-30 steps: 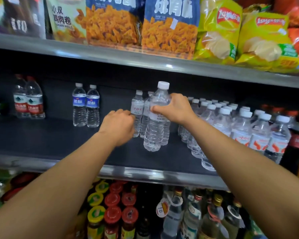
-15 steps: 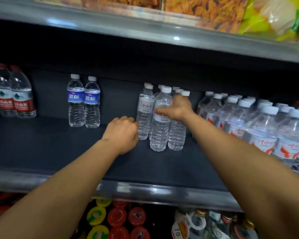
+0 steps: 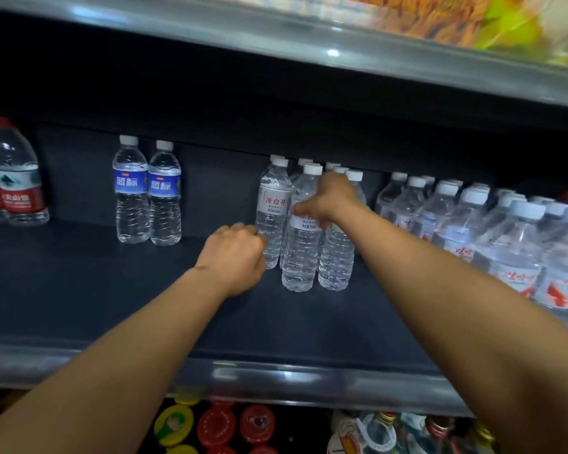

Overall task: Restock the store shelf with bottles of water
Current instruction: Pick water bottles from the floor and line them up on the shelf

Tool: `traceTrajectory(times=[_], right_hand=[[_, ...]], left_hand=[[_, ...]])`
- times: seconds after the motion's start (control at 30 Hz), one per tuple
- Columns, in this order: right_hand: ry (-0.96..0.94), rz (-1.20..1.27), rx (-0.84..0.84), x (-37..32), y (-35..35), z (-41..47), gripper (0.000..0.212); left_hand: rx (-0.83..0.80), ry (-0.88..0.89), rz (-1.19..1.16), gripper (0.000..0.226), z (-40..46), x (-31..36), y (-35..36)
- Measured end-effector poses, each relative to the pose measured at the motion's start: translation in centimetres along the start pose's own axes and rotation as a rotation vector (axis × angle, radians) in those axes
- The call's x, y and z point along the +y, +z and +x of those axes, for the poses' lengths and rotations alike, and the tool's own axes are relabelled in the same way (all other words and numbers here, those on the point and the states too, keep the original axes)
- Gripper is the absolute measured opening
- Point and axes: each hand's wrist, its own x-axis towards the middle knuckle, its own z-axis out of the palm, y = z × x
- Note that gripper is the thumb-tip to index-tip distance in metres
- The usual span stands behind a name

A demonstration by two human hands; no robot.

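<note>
A cluster of clear water bottles with white caps and white labels stands mid-shelf on the dark shelf [image 3: 112, 299]. My right hand [image 3: 330, 199] reaches in from the right and wraps around the label of the front water bottle [image 3: 299, 257], which stands upright on the shelf. Beside it on the right is another bottle [image 3: 336, 257]. My left hand [image 3: 233, 253] is curled into a fist, holding nothing, with its knuckles against the lower part of the leftmost bottle of the cluster [image 3: 273, 204]. The bottles behind are partly hidden.
Two blue-labelled bottles [image 3: 146, 191] stand at the back left, red-labelled ones [image 3: 12, 178] at the far left. Several rows of red-printed water bottles [image 3: 505, 244] fill the right side. A metal shelf [image 3: 276, 31] with snack bags hangs above; capped jars [image 3: 217, 424] sit below.
The bottle in my right hand went from lifted to standing on the shelf at the front of the cluster. The view has come closer and lower. My left hand barely moved.
</note>
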Motion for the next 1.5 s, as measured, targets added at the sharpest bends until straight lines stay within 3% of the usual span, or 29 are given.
traceTrajectory(times=[0.3, 0.53, 0.77, 0.9, 1.2, 1.5], right_hand=[[0.009, -0.006, 0.013, 0.0, 0.2, -0.1, 0.041], [-0.092, -0.149, 0.07, -0.1, -0.8, -1.9, 0.049], [-0.128, -0.237, 0.062, 0.7, -1.7, -4.7, 0.038], [-0.189, -0.289, 0.034, 1.8, -2.2, -7.1, 0.046], [-0.294, -0.447, -0.065, 6.2, -3.0, -17.4, 0.056], [-0.341, -0.456, -0.113, 11.5, -3.8, -32.7, 0.046]], left_hand=[[-0.011, 0.004, 0.013, 0.026, -0.2, 0.7, 0.2], [-0.029, 0.003, 0.01, 0.027, -0.6, 1.4, -0.6], [-0.018, 0.018, 0.023, 0.027, -1.5, 2.4, -2.7], [-0.018, 0.018, 0.031, 0.027, -2.8, 2.9, -4.1], [-0.049, 0.009, 0.055, 0.029, -8.1, 6.8, -7.5], [-0.079, 0.053, -0.023, 0.028, -17.5, 14.9, -9.7]])
